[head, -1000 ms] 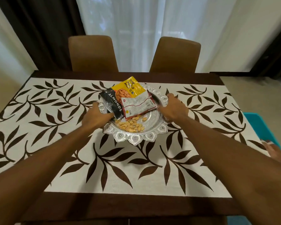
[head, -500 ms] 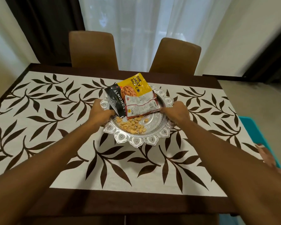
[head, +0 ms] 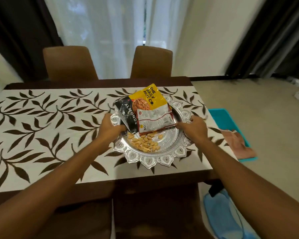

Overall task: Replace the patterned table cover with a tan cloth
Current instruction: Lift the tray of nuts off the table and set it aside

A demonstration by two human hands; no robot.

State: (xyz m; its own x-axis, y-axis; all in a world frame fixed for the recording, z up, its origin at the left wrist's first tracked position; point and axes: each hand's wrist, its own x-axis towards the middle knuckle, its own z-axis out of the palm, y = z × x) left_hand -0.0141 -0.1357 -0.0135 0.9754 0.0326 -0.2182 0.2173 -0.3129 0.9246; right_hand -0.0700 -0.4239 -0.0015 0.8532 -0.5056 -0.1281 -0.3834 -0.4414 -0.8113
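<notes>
Across the left and centre of the frame the patterned table cover, cream with dark leaf sprays, lay flat on the dark table. Right of centre, the left hand gripped the left rim of an ornate silver tray, fingers curled over the edge. The tray held a yellow-and-black almond packet, a red-and-white packet lying across it, and loose nuts scattered on the bare metal nearer the viewer. The right hand clamped the opposite rim in the same way, fingers wrapped over the scalloped border. Whether the tray had left the cover could not be told. At the right edge of the frame, on the floor beside the table, a teal tray carried a folded tan cloth, apparently the replacement. The step in hand looked like clearing the table so the cover could come off. The next move would call for carrying the silver tray level, since the nuts lay free and the packets sat loosely stacked, and setting it down somewhere off the cover.
</notes>
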